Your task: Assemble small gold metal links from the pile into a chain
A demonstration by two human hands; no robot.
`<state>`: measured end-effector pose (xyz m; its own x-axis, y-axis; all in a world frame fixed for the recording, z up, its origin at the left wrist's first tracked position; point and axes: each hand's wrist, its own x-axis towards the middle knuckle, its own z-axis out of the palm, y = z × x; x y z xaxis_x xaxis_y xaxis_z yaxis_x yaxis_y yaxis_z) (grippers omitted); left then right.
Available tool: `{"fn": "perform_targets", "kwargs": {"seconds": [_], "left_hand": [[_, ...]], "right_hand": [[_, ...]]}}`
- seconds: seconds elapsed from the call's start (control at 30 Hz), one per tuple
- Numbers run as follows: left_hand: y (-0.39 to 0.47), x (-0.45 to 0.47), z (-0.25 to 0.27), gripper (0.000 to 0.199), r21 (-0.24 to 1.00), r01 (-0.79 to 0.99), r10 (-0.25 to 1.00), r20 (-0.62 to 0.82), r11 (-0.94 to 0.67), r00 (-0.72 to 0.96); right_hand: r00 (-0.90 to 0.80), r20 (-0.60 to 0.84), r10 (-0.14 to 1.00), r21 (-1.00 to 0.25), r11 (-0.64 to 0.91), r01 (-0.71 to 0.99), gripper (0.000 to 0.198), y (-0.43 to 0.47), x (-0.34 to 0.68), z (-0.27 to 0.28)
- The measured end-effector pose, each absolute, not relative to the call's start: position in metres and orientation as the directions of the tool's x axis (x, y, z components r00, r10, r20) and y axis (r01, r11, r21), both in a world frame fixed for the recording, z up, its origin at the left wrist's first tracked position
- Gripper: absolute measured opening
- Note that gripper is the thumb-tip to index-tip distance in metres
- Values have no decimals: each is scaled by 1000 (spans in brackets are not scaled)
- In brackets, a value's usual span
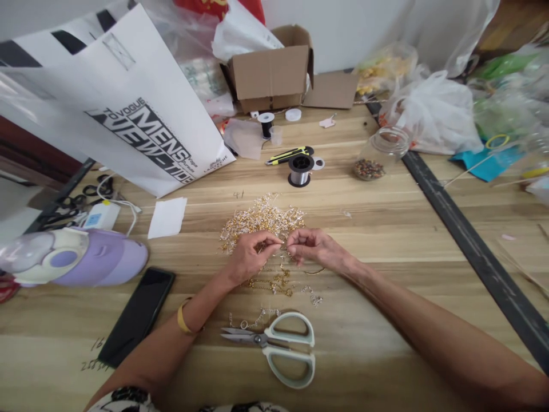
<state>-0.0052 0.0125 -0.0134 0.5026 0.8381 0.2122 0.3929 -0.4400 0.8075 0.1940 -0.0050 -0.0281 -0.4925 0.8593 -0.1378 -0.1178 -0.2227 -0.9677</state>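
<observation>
My left hand [255, 252] is closed in a pinch at the near edge of a pile of small gold and silver jewellery pieces [261, 214]. Facing it, my right hand [311, 247] pinches too, its fingertips close to the left ones. Whatever sits between the fingers is too small to make out. A short gold chain piece [315, 272] shows just below my right hand. Under the hands lie gold chains [272, 284] and a small silver chain [313, 296]. Nearer to me, scissors [257, 339] with pale handles lie partly spread beside a silver bracelet chain [257, 319].
A phone [137, 316] and a purple bottle [100, 257] lie at left, near a white paper [167, 217]. Beyond the pile are a wire spool [300, 171], a cutter knife [289, 155] and a bead jar [380, 154]. A large paper bag [141, 114] and cardboard box [270, 74] stand behind.
</observation>
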Motion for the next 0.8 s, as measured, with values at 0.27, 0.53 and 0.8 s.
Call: {"fn": "perform_targets", "kwargs": {"seconds": [0.27, 0.53, 0.8], "left_hand": [[15, -7, -17, 14, 921, 319, 900, 70, -224, 431], [11, -5, -11, 14, 946, 287, 902, 10, -148, 431], [11, -7, -18, 13, 939, 291, 894, 36, -183, 447]], "right_hand": [[-425, -102, 900, -956, -207, -207, 18, -7, 192, -36], [-340, -72, 938, -972, -143, -188, 19, -12, 186, -32], [-330, -44, 943, -990, -87, -115, 18, -14, 185, -31]]}}
